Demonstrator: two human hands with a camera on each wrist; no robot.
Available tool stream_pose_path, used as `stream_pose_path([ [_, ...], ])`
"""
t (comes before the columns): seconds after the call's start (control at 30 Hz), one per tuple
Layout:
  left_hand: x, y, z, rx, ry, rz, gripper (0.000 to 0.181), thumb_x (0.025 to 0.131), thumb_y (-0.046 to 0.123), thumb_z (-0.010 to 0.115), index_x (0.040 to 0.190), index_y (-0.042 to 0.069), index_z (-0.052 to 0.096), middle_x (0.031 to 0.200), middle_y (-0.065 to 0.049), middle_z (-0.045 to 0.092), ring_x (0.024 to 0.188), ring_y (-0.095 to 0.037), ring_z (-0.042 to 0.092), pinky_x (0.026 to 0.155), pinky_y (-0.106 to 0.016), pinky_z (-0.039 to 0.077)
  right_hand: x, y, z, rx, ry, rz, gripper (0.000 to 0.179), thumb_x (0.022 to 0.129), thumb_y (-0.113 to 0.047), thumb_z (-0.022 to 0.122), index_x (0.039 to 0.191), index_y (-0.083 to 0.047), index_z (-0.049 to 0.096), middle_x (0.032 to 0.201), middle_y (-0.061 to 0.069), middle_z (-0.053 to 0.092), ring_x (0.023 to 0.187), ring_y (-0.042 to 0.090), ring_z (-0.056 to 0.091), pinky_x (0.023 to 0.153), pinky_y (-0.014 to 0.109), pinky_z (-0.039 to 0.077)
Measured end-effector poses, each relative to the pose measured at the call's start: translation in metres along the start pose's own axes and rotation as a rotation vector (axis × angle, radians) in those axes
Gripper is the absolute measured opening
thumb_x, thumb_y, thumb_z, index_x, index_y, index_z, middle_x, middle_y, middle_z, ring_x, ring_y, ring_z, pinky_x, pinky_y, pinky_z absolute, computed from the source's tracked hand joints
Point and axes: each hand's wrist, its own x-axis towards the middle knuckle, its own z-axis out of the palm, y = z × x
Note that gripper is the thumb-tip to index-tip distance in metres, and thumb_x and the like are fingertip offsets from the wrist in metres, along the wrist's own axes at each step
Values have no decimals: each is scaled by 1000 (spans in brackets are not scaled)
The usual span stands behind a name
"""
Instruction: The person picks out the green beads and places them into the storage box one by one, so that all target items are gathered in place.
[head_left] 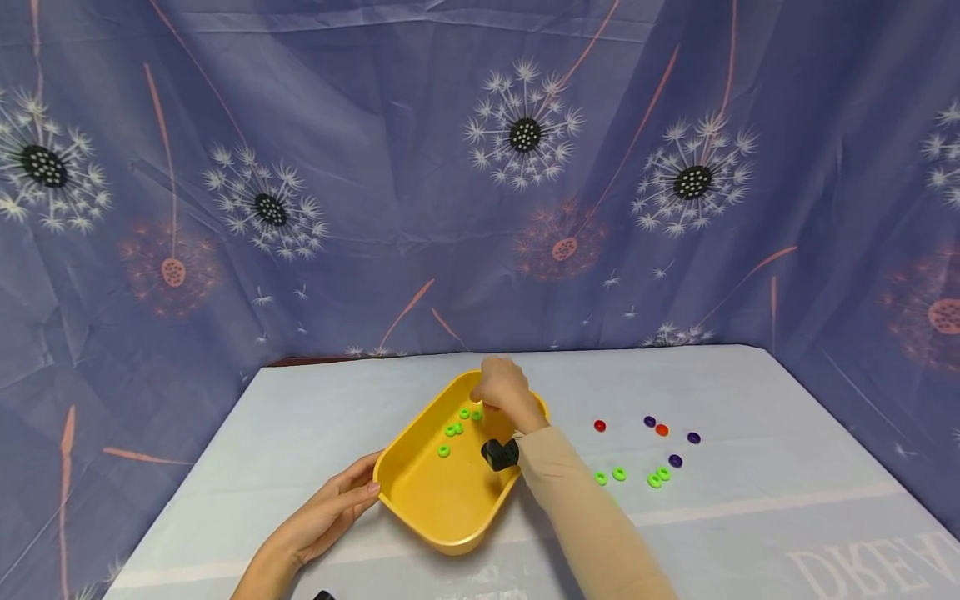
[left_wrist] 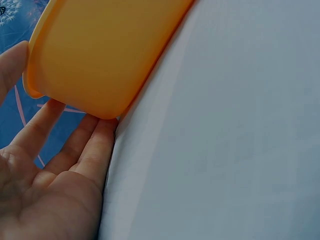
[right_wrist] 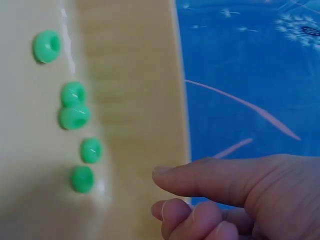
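A yellow plastic box [head_left: 442, 492] stands on the white-covered table. Its near left corner meets my left hand [head_left: 326, 512], whose fairly straight fingers [left_wrist: 82, 150] touch the outer wall while the thumb reaches the rim. Over the far end of the box is my right hand [head_left: 504, 390], its thumb [right_wrist: 200, 177] extended and its fingers loosely bent. Nothing shows between that thumb and the fingertips. Below it, several small green ring beads [right_wrist: 75, 115] lie on the box floor, two of them touching.
To the right of the box lie loose green beads [head_left: 619, 474], purple beads [head_left: 693, 437], a red bead [head_left: 600, 426] and an orange bead [head_left: 662, 430]. My right forearm crosses the box's right rim. A blue dandelion-print curtain [head_left: 405, 208] hangs behind the table.
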Motion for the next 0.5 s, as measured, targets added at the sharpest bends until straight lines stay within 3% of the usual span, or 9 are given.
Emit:
stream_pose_path([
  [0.23, 1, -2, 0, 16, 23, -37, 57, 105, 10, 41, 154, -7, 16, 157, -19, 29, 133, -5, 46, 108, -19, 40, -14, 10, -29, 47, 21, 2, 26, 86, -13, 74, 65, -5, 60, 46, 1, 41, 38, 13, 40, 38, 21, 34],
  [0.5, 0, -2, -1, 21, 10, -19, 57, 106, 11, 40, 154, -7, 16, 156, -14, 33, 132, -3, 46, 108, -19, 40, -42, 54, -50, 104, 78, -4, 32, 86, -16, 75, 58, -3, 67, 44, 1, 48, 42, 14, 46, 41, 20, 35],
])
